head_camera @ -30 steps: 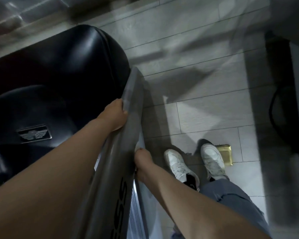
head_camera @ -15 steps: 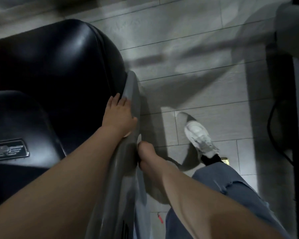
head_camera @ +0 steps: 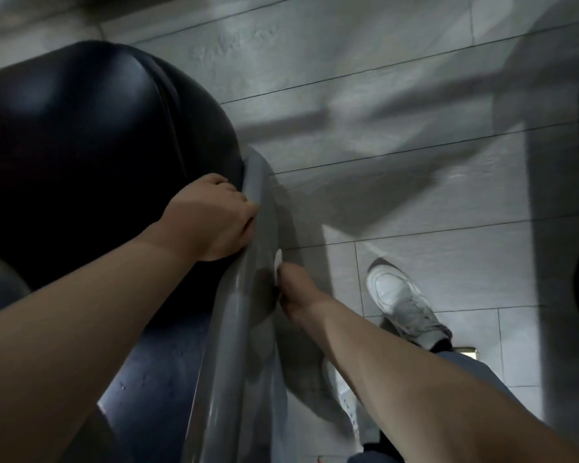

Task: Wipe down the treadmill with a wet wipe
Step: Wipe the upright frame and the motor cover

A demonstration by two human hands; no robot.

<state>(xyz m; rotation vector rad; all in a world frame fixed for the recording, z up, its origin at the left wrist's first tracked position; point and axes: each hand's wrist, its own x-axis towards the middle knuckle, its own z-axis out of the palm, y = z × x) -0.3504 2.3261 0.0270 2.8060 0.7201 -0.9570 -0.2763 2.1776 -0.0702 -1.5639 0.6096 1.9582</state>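
Wiping is underway: your right hand (head_camera: 290, 289) pinches the wet wipe (head_camera: 277, 262) against the grey rail (head_camera: 244, 329), left hand (head_camera: 214, 218) gripping it; next, slide the wipe along.

Dim, cool light; long soft shadows across floor tiles (head_camera: 398, 202); motion blur throughout; wide-angle bending at edges.

Bare forearms — white sneakers (head_camera: 405, 304), black socks, grey-blue jeans (head_camera: 475, 369).
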